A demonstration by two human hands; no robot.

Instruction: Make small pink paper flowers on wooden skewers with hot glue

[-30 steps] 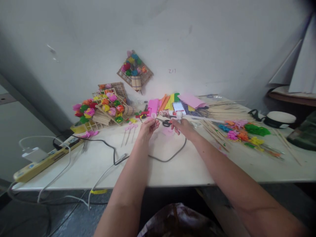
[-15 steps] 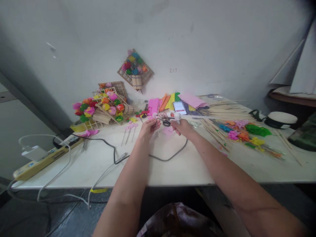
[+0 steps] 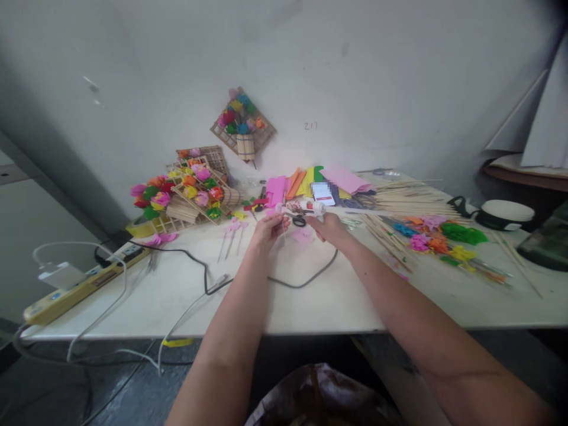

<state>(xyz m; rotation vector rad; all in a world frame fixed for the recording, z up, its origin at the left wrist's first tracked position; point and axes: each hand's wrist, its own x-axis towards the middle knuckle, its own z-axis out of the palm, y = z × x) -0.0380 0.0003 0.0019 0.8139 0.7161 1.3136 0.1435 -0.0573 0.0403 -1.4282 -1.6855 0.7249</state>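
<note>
My right hand (image 3: 327, 228) is wrapped round the handle of a white glue gun (image 3: 316, 207), its nozzle end turned to the left. Between the fingertips of my left hand (image 3: 270, 228) is a thin stem with a small pink paper flower (image 3: 279, 208) on top, close to the glue gun's tip. Just below the gun lie black-handled scissors (image 3: 299, 220). Pink paper petals (image 3: 302, 235) rest on the table between my hands. To the left are pink pieces on wire stems (image 3: 231, 236).
Finished stick-and-flower pieces (image 3: 190, 189) are piled at the left. A yellow power strip (image 3: 84, 287) and a black cable (image 3: 306, 287) lie on the table (image 3: 323, 310). Bamboo sticks (image 3: 408, 198), paper flowers (image 3: 437, 242) and a phone (image 3: 323, 194) are at the back and right.
The glue gun has tilted slightly, its body showing more side-on. My left hand and the pink flower have barely moved.
</note>
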